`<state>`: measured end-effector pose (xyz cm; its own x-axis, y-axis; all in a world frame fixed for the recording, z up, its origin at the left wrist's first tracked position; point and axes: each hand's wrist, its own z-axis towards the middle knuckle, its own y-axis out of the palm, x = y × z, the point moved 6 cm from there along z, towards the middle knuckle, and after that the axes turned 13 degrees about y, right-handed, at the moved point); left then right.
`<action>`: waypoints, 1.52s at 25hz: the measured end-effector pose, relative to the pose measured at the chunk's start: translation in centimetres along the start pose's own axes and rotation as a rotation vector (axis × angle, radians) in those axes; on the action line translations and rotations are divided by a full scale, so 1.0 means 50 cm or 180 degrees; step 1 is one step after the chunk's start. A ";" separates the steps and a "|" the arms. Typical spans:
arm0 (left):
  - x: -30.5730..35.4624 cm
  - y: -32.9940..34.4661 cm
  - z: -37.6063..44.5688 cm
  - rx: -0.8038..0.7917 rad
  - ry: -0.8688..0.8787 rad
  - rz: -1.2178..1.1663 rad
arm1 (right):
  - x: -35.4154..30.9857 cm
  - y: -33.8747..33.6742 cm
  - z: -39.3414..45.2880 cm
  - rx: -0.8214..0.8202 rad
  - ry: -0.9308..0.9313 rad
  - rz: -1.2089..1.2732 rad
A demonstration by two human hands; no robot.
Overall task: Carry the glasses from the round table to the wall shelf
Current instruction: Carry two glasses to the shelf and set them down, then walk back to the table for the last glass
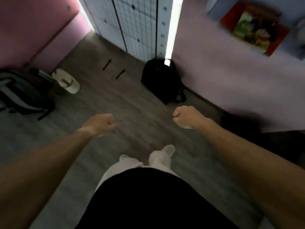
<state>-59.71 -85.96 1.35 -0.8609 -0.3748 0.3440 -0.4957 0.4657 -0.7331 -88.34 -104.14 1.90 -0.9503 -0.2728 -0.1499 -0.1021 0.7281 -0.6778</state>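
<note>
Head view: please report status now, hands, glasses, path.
Left hand and right hand loosely curled, empty. No glasses in view. Black backpack on floor ahead.

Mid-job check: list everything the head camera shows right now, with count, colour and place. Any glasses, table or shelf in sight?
Glasses, round table, wall shelf: none in view.
Backpack: one, black, on the floor against the right wall.
Bag: one, dark with grey, far left on the floor.
Hat: one, white, on the floor beside that bag.
Picture: one, red-edged, on the right wall.
Cabinet doors: white, at the far end.
Floor: grey wood.
Feet: two, white.
Hands: left and right, loosely curled, holding nothing.
</note>
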 end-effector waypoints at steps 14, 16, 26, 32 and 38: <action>-0.242 0.515 -0.416 -0.0580 -0.0971 -0.1585 | -0.140 0.468 -0.170 -0.1130 0.0120 -0.1351; -0.260 0.519 -0.431 -0.0408 -0.1075 -0.1663 | -0.197 0.459 -0.164 -0.1015 0.0017 -0.1443; -0.398 0.540 -0.552 0.0070 -0.1551 -0.2496 | -0.529 0.449 -0.170 -0.0880 -0.0628 -0.1478; -0.500 0.513 -0.577 0.0242 -0.1819 -0.2725 | -0.679 0.447 -0.100 -0.1050 -0.0690 -0.1845; -0.640 0.419 -0.550 0.0266 -0.2105 -0.2653 | -0.893 0.434 -0.007 -0.1184 -0.0845 -0.2039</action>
<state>-45.72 -42.17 -8.88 -0.0082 -0.9220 0.3872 -0.8684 -0.1855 -0.4600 -48.23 -75.95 -5.85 -0.5758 -0.8175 -0.0101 -0.7426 0.5282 -0.4118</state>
